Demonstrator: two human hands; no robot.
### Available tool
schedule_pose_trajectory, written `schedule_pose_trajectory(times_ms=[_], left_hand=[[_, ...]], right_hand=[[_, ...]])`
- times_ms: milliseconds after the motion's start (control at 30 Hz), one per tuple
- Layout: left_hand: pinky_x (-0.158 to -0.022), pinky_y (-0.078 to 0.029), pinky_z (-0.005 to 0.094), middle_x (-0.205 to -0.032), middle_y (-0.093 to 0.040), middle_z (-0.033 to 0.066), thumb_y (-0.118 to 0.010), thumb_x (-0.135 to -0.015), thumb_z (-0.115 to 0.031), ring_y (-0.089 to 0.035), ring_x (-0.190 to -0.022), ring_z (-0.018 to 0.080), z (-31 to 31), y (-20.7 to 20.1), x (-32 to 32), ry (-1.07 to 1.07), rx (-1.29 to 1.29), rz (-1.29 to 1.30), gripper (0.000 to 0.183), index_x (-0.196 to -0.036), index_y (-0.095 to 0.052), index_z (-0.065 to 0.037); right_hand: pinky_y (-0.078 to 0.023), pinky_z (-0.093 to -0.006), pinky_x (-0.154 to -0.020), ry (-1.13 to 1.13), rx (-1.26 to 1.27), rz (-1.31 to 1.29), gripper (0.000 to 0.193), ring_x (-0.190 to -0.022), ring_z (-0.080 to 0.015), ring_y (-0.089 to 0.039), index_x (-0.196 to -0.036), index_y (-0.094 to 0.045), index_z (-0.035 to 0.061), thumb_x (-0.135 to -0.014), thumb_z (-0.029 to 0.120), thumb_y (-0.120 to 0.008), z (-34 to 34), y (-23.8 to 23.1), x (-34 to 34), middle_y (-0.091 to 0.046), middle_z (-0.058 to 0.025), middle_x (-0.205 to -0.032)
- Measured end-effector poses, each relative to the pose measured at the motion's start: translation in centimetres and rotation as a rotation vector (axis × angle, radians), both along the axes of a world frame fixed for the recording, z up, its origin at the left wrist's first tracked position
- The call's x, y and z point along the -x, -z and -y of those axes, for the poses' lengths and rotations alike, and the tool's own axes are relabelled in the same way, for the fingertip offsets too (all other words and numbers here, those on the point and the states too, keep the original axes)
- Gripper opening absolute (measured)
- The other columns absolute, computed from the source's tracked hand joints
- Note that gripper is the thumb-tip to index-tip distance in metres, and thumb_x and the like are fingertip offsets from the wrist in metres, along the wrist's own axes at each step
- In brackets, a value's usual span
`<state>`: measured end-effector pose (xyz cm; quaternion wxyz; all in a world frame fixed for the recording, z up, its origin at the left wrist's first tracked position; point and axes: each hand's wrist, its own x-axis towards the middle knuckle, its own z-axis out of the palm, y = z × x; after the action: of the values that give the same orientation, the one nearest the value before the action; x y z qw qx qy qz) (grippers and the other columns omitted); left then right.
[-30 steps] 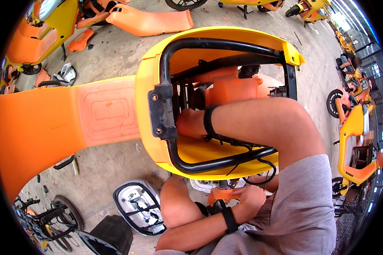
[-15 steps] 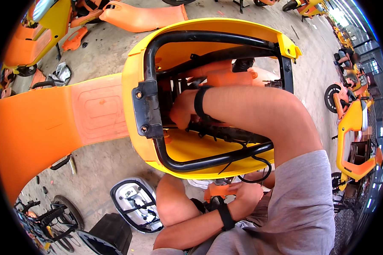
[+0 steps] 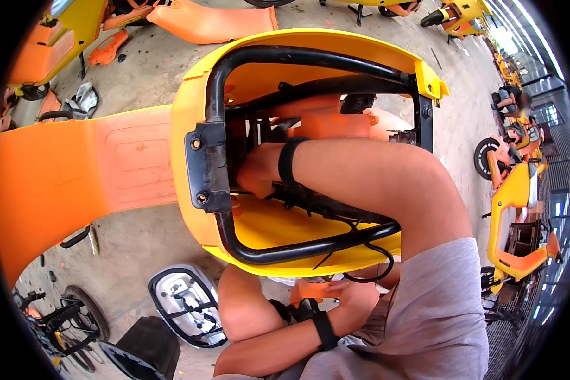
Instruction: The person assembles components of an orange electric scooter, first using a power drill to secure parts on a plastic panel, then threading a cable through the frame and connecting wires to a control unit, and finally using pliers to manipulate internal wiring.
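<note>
My right hand, a black band at its wrist, reaches down inside the open seat bay of a yellow and orange scooter body. Its fingers look curled, partly in shadow, and whatever they grip is hidden. Around the opening runs a black tube frame with a black bracket at its left end. Lower down, beside the bay and by my bent legs, my left hand is closed on an orange piece whose kind I cannot make out. A black cable loops over the frame's near side.
An upturned grey-and-white scooter seat lies on the floor beside a black box. A bicycle stands at lower left. Other yellow and orange scooters and loose orange panels lie around. A person sits far right.
The whole view has shifted slightly, so the scooter body and my arms sit a little further left. My right hand stays in the bay and my left hand keeps the orange piece.
</note>
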<state>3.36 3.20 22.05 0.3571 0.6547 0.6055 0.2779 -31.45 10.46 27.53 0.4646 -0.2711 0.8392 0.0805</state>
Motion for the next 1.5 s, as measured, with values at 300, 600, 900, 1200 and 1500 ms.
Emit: schedule_pose_trajectory(times_ms=[300,600,900,1200,1500], left_hand=[[-0.047,-0.056,0.0498,-0.084,-0.071,0.0163,-0.064,-0.074,-0.003,-0.071,-0.076,0.0333,-0.2,-8.7,6.6,0.167,0.249,-0.364,0.019,-0.089,-0.074,0.0],[-0.048,-0.057,0.0544,-0.089,-0.069,0.0281,-0.06,-0.076,-0.004,-0.07,-0.079,0.0443,-0.5,-9.9,7.3,0.192,0.333,-0.496,0.024,-0.095,-0.072,0.004],[-0.05,-0.058,0.0554,-0.091,-0.07,0.0277,-0.06,-0.077,-0.006,-0.069,-0.08,0.0466,-0.5,-10.1,7.5,0.204,0.337,-0.451,0.023,-0.094,-0.072,0.004],[-0.049,-0.057,0.0548,-0.086,-0.071,0.0212,-0.062,-0.075,-0.007,-0.07,-0.079,0.0447,0.0,-10.5,8.2,0.187,0.302,-0.356,0.021,-0.092,-0.073,0.001],[-0.05,-0.057,0.0541,-0.084,-0.071,0.0155,-0.063,-0.075,-0.008,-0.071,-0.075,0.0357,0.5,-8.9,7.5,0.158,0.22,-0.301,0.019,-0.09,-0.074,-0.002]], right_hand=[[-0.055,-0.0398,-0.076,0.025,0.101,0.12,0.039,-0.095,-0.0238,-0.068,-0.102,-0.075,0.0144,-0.064,0.023,-0.081,0.7,-1.0,0.4,-0.072,-0.0079,-0.099],[-0.052,-0.0398,-0.067,0.15,0.049,0.169,0.019,-0.079,-0.0268,-0.068,-0.095,-0.071,0.0065,-0.078,0.01,-0.064,1.0,-4.1,0.5,-0.071,-0.0109,-0.093],[-0.051,-0.0391,-0.071,0.072,-0.152,0.245,0.021,-0.083,-0.0237,-0.067,-0.095,-0.072,0.0068,-0.078,0.019,-0.07,-0.5,-2.6,-0.8,-0.072,-0.0048,-0.09],[-0.052,-0.0399,-0.07,0.124,-0.053,0.209,0.025,-0.082,-0.0231,-0.067,-0.094,-0.074,0.0101,-0.07,0.019,-0.077,-1.6,0.7,-2.2,-0.072,-0.003,-0.088],[-0.051,-0.0392,-0.066,-0.023,-0.1,0.202,0.02,-0.078,-0.0207,-0.067,-0.082,-0.074,0.0126,-0.064,0.02,-0.078,-0.5,-2.0,-1.7,-0.071,-0.0004,-0.083]])
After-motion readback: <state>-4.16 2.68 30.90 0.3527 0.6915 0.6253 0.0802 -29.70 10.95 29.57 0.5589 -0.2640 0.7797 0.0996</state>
